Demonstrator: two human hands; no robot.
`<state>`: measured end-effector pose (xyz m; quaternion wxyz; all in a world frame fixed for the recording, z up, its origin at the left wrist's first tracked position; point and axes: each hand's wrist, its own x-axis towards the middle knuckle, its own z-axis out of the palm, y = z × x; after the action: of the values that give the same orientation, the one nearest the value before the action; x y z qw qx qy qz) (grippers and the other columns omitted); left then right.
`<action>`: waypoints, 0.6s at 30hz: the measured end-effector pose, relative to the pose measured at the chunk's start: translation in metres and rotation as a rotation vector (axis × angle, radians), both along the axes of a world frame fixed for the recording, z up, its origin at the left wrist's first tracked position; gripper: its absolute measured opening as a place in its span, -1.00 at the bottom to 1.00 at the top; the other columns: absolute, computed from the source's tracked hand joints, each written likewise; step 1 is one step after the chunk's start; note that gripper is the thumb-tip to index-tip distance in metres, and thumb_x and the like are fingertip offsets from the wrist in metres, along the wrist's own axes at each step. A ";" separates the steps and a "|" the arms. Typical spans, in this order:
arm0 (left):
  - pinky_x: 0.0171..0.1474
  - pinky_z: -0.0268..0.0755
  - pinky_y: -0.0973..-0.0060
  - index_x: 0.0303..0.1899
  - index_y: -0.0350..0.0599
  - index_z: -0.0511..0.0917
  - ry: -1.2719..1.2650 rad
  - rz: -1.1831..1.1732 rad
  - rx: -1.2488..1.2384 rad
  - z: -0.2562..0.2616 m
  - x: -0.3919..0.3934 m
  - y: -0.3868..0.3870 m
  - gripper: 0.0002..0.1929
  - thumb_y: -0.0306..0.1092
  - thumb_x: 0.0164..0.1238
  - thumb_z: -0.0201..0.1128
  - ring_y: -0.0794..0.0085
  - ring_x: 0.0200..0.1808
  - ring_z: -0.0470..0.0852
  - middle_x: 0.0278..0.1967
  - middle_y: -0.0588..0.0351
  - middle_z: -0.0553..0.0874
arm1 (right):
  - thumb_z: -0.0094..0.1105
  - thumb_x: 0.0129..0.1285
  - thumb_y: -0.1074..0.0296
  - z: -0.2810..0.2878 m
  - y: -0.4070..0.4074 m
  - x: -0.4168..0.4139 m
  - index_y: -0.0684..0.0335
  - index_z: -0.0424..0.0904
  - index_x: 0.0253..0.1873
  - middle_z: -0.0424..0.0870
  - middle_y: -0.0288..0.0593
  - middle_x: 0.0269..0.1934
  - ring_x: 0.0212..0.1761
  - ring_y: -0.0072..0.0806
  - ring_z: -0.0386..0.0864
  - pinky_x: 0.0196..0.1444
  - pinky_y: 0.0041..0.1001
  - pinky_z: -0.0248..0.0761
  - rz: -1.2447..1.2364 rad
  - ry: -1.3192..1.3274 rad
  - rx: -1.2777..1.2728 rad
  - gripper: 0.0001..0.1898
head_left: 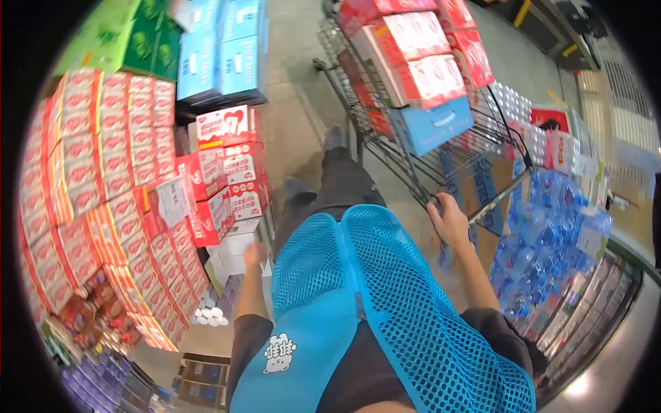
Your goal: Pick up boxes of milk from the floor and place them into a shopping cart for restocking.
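Note:
My right hand [450, 221] grips the handle end of a wire shopping cart [413, 178], which stands ahead of me to the right. Red-and-white cartons [418, 62] are stacked high in the cart, and a light-blue carton [436, 124] with a carry slot lies tilted under them. On the other side, my left hand [254, 255] hangs low and blurred beside white boxes [240, 242]. Its fingers are too smeared to read. Just beyond it rises a pile of red-and-white cartons [242, 168].
A tall wall of red-and-white packs [116, 149] with a price sign [173, 201] lines the left. Blue cartons [219, 67] and green cartons [119, 38] stand beyond. Blue-tinted bottled water [542, 242] is piled at right. Between them runs the floor aisle [294, 77].

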<state>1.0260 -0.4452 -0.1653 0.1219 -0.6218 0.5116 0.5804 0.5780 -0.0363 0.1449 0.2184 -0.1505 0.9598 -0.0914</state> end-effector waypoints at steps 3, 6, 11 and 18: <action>-0.49 0.47 0.45 -0.20 -0.18 0.62 -0.150 0.300 0.218 0.007 0.062 0.046 -0.68 -0.09 0.53 0.15 0.34 -0.47 0.68 -0.47 0.07 0.70 | 0.28 0.36 -0.15 -0.016 0.000 0.020 0.08 0.33 0.45 0.79 0.03 -0.18 -0.19 0.08 0.74 -0.10 -0.11 0.55 -0.113 -0.014 0.066 -0.30; -0.30 0.55 0.32 -0.03 -0.18 0.60 -0.154 0.510 0.220 0.023 0.073 0.075 -0.65 -0.06 0.48 0.18 0.26 -0.29 0.74 -0.26 -0.02 0.74 | 0.16 0.47 -0.01 -0.035 0.000 0.039 0.05 0.28 0.51 0.79 0.12 -0.16 -0.18 0.15 0.72 -0.15 -0.03 0.53 -0.038 0.057 0.076 -0.38; -0.07 0.63 0.29 0.10 -0.18 0.59 0.012 0.644 0.157 0.035 0.024 0.076 -0.57 0.00 0.48 0.22 0.25 -0.16 0.78 -0.13 0.03 0.76 | -0.07 0.60 0.20 -0.051 0.008 0.035 0.08 0.30 0.48 0.76 0.24 -0.24 -0.23 0.23 0.70 -0.20 0.01 0.51 0.084 0.072 0.109 -0.56; -0.10 0.63 0.37 0.09 -0.20 0.59 0.242 0.601 0.021 0.066 -0.040 0.057 -0.57 0.02 0.53 0.22 0.35 -0.18 0.76 -0.13 0.06 0.76 | -0.08 0.61 0.17 -0.067 -0.002 0.030 0.19 0.36 0.36 0.75 0.25 -0.25 -0.23 0.22 0.71 -0.23 0.02 0.51 0.147 0.026 0.211 -0.63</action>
<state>0.9858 -0.3879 -0.0993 -0.1100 -0.6703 0.3098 0.6653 0.6082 -0.0379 0.0781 0.2266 -0.1979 0.9533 0.0282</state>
